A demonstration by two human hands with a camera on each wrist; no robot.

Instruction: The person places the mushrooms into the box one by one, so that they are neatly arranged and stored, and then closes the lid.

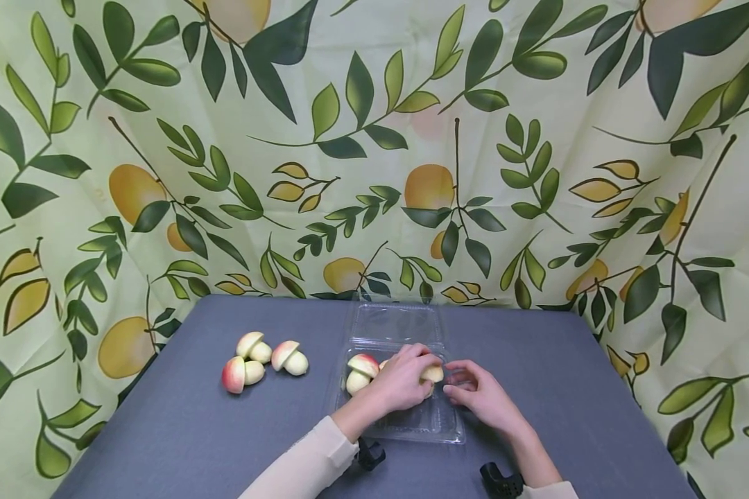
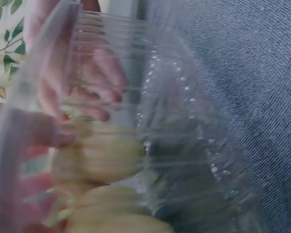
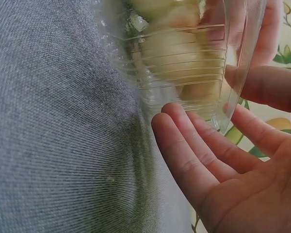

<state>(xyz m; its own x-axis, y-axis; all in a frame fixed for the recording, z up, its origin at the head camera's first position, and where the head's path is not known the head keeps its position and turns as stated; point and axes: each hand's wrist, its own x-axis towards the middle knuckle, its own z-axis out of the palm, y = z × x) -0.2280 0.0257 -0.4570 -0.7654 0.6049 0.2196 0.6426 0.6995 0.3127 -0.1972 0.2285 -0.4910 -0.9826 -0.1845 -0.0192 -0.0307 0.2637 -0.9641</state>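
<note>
A clear plastic clamshell box (image 1: 406, 431) lies with its lid (image 1: 396, 324) folded back, away from me. Inside it are several mushroom-shaped pieces, among them one with a red-and-cream cap (image 1: 363, 363) at the left. My left hand (image 1: 406, 380) reaches into the box and grips a pale mushroom-shaped piece (image 1: 433, 374) on the right side; the hand partly covers the pieces beneath. Just outside the right wall my right hand (image 1: 483, 394) holds nothing. Its fingers (image 3: 184, 155) are loosely extended beside the ribbed plastic wall in the right wrist view.
Three more mushroom-shaped pieces, including a red-capped one (image 1: 234, 375), lie together on the grey tabletop (image 1: 274, 430) left of the box. A leaf-and-fruit patterned cloth (image 1: 374, 173) hangs behind and beside the table.
</note>
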